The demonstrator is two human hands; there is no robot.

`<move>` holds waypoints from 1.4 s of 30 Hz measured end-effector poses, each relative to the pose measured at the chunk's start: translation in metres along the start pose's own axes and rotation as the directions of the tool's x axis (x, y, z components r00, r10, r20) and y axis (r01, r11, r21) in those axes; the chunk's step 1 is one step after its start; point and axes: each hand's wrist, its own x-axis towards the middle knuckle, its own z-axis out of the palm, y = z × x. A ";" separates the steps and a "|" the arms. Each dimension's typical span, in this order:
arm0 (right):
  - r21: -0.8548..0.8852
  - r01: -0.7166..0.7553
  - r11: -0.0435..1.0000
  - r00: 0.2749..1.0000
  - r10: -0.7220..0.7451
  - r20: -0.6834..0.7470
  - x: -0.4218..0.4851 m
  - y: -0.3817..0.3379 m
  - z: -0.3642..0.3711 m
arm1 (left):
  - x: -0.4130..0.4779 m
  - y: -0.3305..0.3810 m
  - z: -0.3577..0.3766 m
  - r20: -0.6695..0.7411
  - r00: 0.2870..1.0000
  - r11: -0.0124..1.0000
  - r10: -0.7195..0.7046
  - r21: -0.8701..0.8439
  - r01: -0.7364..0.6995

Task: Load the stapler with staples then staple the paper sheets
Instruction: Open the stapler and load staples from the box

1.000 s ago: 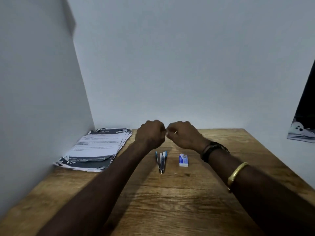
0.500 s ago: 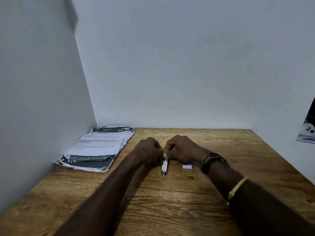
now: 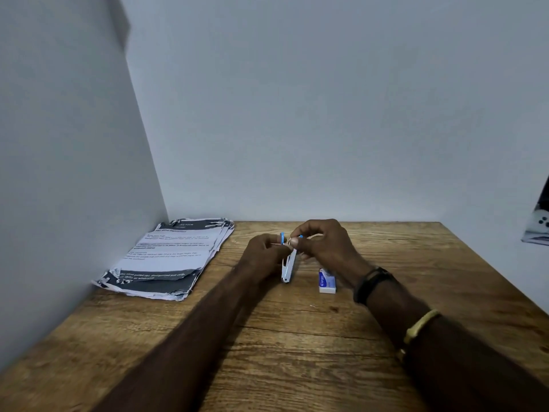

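Observation:
A small blue and silver stapler point(image 3: 288, 263) is tilted up at the middle of the wooden table point(image 3: 297, 337), its near end touching the wood. My left hand point(image 3: 263, 255) grips its far end from the left. My right hand point(image 3: 323, 245) pinches the same end from the right, thumb and fingertips on the blue parts. Whether a strip of staples is between the fingers is hidden. A small white and blue staple box point(image 3: 326, 281) lies just right of the stapler. A stack of printed paper sheets point(image 3: 169, 257) lies at the back left.
Grey walls close the table on the left and at the back. A dark object point(image 3: 539, 227) shows at the right edge of the view. Bare wood stretches toward me in front of the stapler.
Both hands came down from above the table onto the stapler and took hold of it. Its far end has since risen off the wood.

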 end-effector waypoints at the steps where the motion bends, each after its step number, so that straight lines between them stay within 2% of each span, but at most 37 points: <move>1: 0.005 0.006 1.000 1.000 -0.006 -0.008 0.000 0.000 0.000 | -0.001 -0.001 0.001 0.031 0.999 0.999 -0.023 -0.038 0.024; 3: 0.046 -0.003 0.999 1.000 0.002 0.005 0.001 0.001 0.000 | 0.001 -0.003 0.000 0.022 1.000 1.000 0.002 -0.008 -0.002; 7: 0.170 -0.025 0.985 1.000 0.023 0.017 0.002 0.000 0.002 | 0.005 -0.004 0.002 -0.102 0.987 0.980 0.125 0.168 -0.107; 12: 0.233 -0.008 0.973 0.999 0.017 -0.037 0.003 -0.002 0.005 | 0.007 0.000 0.000 -0.155 0.973 0.976 0.172 0.163 -0.147; 15: 0.344 -0.028 0.939 0.994 0.062 -0.086 0.003 -0.001 0.001 | 0.013 0.003 -0.012 -0.207 0.968 0.985 0.142 -0.066 -0.159; 18: 0.408 -0.024 0.912 0.996 0.057 -0.070 0.003 -0.001 -0.003 | 0.014 0.003 -0.014 -0.216 0.970 0.958 0.114 -0.236 -0.166; 22: 0.434 -0.069 0.898 0.998 0.064 0.028 0.000 -0.001 -0.002 | 0.013 0.004 -0.013 -0.220 0.975 0.888 -0.033 -0.454 -0.072; 25: 0.350 -0.083 0.933 0.991 0.040 0.128 -0.003 0.002 -0.004 | 0.014 0.006 -0.016 -0.260 0.961 0.846 -0.095 -0.530 -0.060; 29: 0.282 -0.073 0.957 0.973 0.005 0.232 -0.004 0.001 -0.004 | 0.012 0.006 -0.017 -0.231 0.960 0.803 -0.157 -0.595 -0.012; 34: 0.227 -0.121 0.966 0.923 0.026 0.383 -0.008 0.003 0.003 | 0.010 0.008 -0.016 -0.153 0.984 0.835 -0.086 -0.550 -0.013; 36: 0.260 -0.099 0.960 0.943 0.007 0.332 -0.008 0.002 0.005 | 0.006 0.010 -0.013 -0.084 0.993 0.833 -0.081 -0.552 0.021; 38: 0.296 -0.089 0.951 0.975 0.023 0.219 -0.006 -0.001 0.004 | 0.002 0.012 -0.009 -0.003 0.995 0.846 -0.100 -0.526 0.083; 42: 0.377 -0.149 0.914 0.989 0.135 0.062 -0.001 -0.002 -0.005 | 0.000 0.012 -0.005 0.127 0.988 0.935 -0.091 -0.331 0.128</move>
